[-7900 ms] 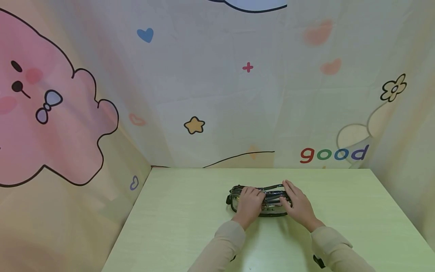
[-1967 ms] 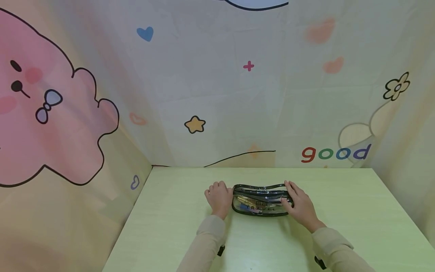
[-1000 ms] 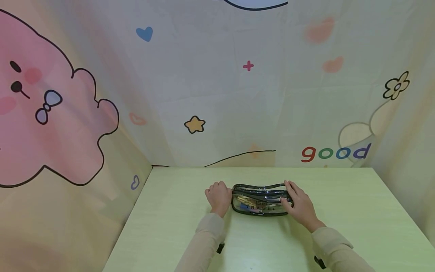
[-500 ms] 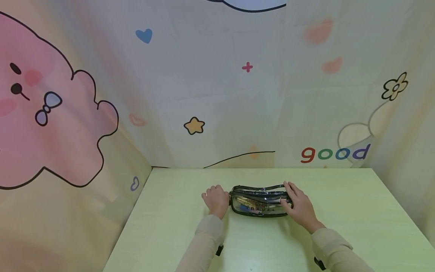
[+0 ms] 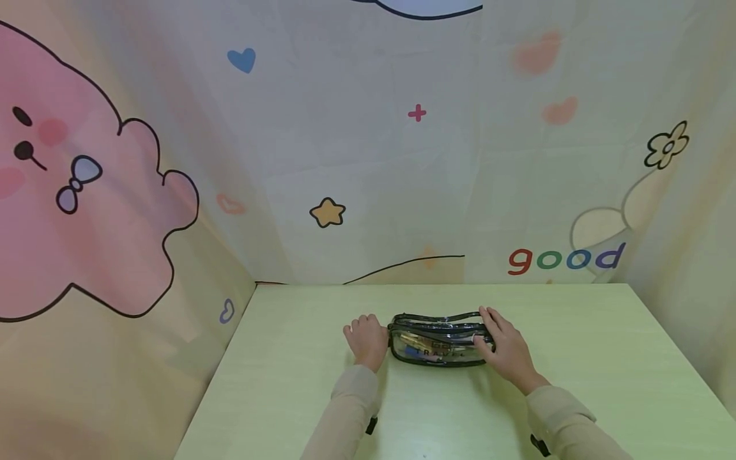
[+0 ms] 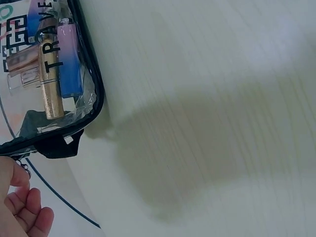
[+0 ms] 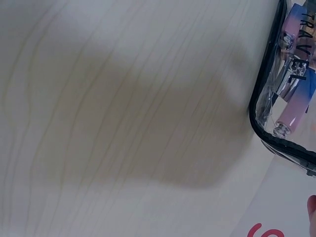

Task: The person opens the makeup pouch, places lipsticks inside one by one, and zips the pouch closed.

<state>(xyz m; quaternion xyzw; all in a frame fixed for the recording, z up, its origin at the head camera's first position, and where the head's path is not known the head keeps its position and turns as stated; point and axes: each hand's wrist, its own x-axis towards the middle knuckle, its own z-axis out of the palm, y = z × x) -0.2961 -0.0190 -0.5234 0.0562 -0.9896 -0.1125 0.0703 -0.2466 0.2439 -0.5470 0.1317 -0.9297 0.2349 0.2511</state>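
A clear pouch with black trim and the word TRAVEL (image 5: pixel 439 361) sits on the table, its long side facing me. At its left end my left hand (image 5: pixel 368 338) has its fingers curled; in the left wrist view thumb and finger pinch a small metal zipper pull (image 6: pixel 24 169) beside a black fabric tab (image 6: pixel 61 147). My right hand (image 5: pixel 508 351) grips the pouch's right end, thumb in front and fingers over the back. Through the plastic show a gold tube (image 6: pixel 51 96) and a pink-and-blue tube (image 6: pixel 70 64). Only a fingertip of the right hand shows in the right wrist view.
The pale wooden table (image 5: pixel 287 396) reaches back to a printed curtain (image 5: pixel 368 160) with a star and the word good. Another curtain with a pink cartoon bear (image 5: pixel 103 236) hangs along the left side. Dark straps show under both sleeves.
Since the oldest frame, my left hand has moved from the pouch's middle to its left end, uncovering the lettering. Over the last second hands and pouch shift only slightly. The right hand keeps its hold.
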